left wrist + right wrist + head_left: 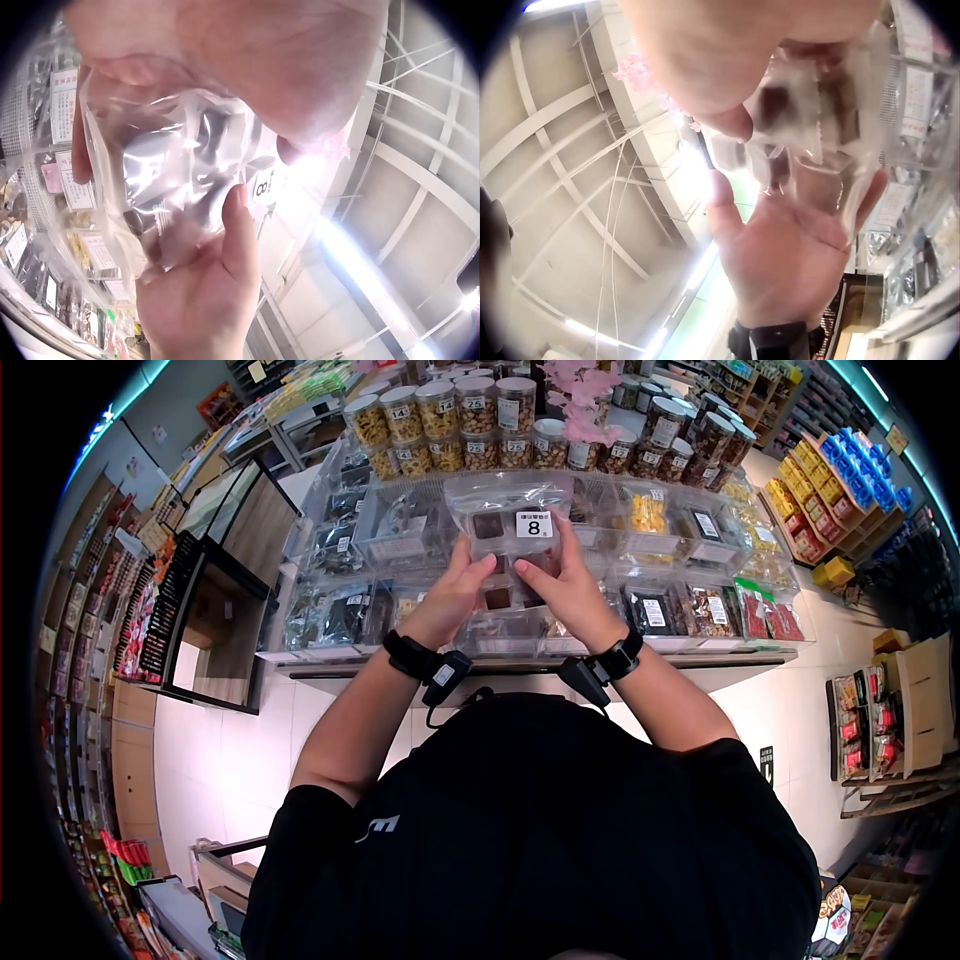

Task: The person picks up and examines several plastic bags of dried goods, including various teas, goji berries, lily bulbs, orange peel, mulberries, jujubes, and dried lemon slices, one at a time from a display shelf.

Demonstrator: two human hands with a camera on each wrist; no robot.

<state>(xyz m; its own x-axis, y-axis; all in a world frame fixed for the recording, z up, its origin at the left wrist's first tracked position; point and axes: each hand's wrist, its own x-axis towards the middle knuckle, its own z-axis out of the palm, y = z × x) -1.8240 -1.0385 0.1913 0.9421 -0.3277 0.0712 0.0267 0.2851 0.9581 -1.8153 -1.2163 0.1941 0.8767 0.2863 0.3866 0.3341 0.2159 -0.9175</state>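
Between both hands is a clear plastic bag point(508, 506) of dark, individually wrapped pieces, with a white price label point(534, 524) reading 8. My left hand point(455, 592) grips the bag's left side, thumb on the front. On the right side my right hand point(568, 588) grips it the same way. In the left wrist view the clear bag point(154, 161) shows shiny inner wrappers, with fingers wrapping behind it. The right wrist view shows the dark pieces in the bag point(774, 105) above the left palm. The bag is held up over the display bins.
Clear display bins point(400, 545) of bagged snacks spread below and around the hands. Behind them stand stacked jars point(477, 422) with price labels and pink blossoms point(580, 400). A dark-framed cabinet point(225, 600) is at left; a shelf of blue and yellow packs point(830, 480) stands at right.
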